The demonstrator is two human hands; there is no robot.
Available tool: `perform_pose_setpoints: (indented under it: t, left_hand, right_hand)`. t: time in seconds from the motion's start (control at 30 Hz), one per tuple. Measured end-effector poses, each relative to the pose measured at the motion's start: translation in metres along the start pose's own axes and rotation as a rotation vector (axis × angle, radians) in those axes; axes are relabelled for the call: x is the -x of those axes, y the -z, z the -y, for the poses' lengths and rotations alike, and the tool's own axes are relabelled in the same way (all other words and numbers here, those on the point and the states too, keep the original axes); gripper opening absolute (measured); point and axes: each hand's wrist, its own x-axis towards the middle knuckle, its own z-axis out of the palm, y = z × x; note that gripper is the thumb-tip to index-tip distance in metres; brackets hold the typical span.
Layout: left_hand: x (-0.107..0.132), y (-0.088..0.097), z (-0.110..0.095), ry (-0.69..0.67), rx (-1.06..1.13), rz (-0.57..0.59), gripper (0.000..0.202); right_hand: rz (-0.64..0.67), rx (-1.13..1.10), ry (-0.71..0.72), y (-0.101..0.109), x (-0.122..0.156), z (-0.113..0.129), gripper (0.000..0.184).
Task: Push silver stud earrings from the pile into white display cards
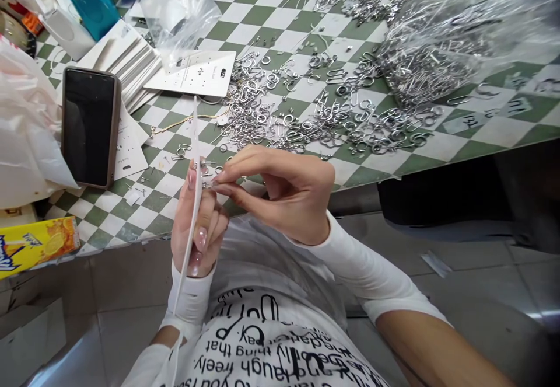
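Observation:
My left hand point(199, 223) grips a thin white earring card point(195, 136), turned nearly edge-on to me. Small silver earrings point(205, 165) stick out from the card's right side. At that side my right hand point(280, 188) pinches a tiny silver piece between thumb and forefinger; whether it is an earring or its backing is too small to tell. A white cord-like strip point(180, 285) runs down past my left wrist, and I cannot tell where it meets the card. Just beyond both hands lies a spread of loose silver earrings point(301, 118).
A phone point(90, 127) leans at the left beside stacked white cards point(126, 63) and another printed card point(196, 72). Farther right, a clear plastic bag point(437, 48) holds many silver pieces. A yellow packet point(39, 244) sits at the near left edge of the checkered table point(258, 2).

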Motion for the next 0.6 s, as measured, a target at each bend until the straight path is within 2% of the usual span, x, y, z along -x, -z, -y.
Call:
perform_pose_setpoints:
  t: [0.17,0.3,0.43,0.6]
  left_hand:
    - [-0.001,-0.008,-0.003,-0.011,-0.047,-0.018,0.03]
    - [-0.001,-0.013,-0.003,-0.005,-0.075,-0.002,0.032]
    - [0.0,-0.006,0.0,-0.03,-0.073,-0.02,0.028]
    - [0.0,0.006,0.001,-0.035,-0.068,0.043,0.029]
  right_hand:
    - [0.005,0.025,-0.046,0.0,0.003,-0.001,0.015]
    - [0.001,0.049,-0.011,-0.001,0.003,-0.002,0.013]
    - [0.005,0.03,0.041,-0.001,0.002,-0.002,0.016]
    - [-0.013,0.024,-0.029,0.001,0.002,0.0,0.015]
